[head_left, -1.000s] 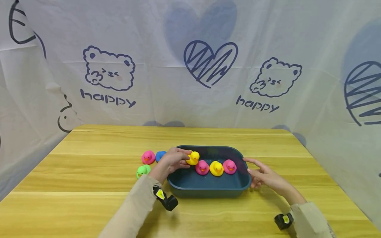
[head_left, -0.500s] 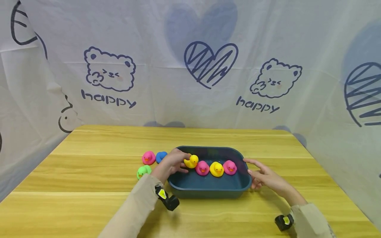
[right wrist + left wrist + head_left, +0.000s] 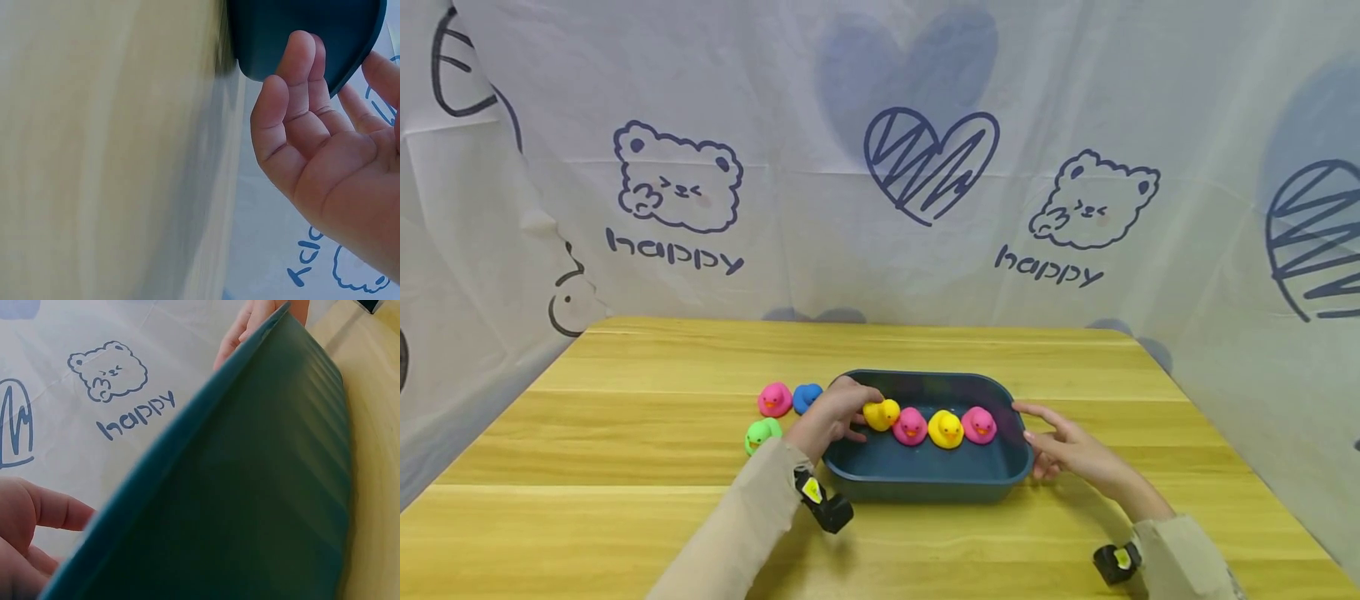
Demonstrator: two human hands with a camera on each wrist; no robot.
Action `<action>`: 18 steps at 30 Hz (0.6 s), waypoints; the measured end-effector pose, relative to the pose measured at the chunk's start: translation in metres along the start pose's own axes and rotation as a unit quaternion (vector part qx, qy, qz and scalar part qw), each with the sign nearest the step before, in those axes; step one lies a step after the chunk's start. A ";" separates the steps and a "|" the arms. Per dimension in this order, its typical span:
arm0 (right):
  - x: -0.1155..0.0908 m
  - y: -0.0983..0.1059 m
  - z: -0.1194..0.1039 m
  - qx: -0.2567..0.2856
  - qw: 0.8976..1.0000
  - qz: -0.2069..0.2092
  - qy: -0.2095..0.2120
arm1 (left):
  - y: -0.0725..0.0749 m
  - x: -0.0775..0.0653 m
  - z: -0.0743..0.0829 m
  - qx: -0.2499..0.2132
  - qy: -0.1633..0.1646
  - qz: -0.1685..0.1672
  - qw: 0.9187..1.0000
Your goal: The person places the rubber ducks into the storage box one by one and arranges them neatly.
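Note:
In the head view my left hand (image 3: 841, 410) reaches over the left end of a dark blue-green plastic basin (image 3: 925, 481) and pinches a yellow rubber duck (image 3: 883, 414) from behind. That duck sits low in the basin, beside a pink duck (image 3: 910, 427), another yellow duck (image 3: 946, 429) and another pink duck (image 3: 979, 426) in a row. The basin wall (image 3: 250, 469) hides the ducks in the left wrist view. My right hand (image 3: 1071, 450) touches the basin's right end with fingers spread; the right wrist view shows loosely bent fingers (image 3: 297, 62) against its outer wall.
On the wooden table (image 3: 625, 517), left of the basin, are a pink duck (image 3: 775, 400), a blue duck (image 3: 807, 397) and a green duck (image 3: 763, 435), partly behind the left arm. A printed cloth (image 3: 805, 208) hangs behind the table.
My left hand has lowered the yellow duck into the basin, down and slightly left, to the left end of the row. My right hand has stayed at the basin's right end.

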State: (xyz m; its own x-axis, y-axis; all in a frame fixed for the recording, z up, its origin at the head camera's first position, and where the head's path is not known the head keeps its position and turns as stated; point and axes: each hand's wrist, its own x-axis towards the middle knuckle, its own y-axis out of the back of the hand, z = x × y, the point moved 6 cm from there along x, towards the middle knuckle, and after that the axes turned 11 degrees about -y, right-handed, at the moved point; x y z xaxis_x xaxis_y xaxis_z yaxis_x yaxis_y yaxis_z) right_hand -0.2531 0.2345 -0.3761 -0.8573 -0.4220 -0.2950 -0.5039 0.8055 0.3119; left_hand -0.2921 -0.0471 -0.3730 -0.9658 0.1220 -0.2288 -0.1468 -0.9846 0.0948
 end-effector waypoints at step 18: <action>-0.001 0.000 -0.001 -0.001 1.000 0.001 -0.002 | 0.003 -0.008 0.016 0.082 -0.099 -0.004 0.992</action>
State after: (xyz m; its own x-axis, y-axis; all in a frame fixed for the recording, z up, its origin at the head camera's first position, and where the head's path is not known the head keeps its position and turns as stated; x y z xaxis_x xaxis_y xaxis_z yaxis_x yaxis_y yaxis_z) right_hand -0.2522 0.2340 -0.3748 -0.8576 -0.4197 -0.2974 -0.5030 0.8052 0.3142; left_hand -0.2877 -0.0486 -0.3554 -0.9851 0.1676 -0.0378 -0.1717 -0.9520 0.2533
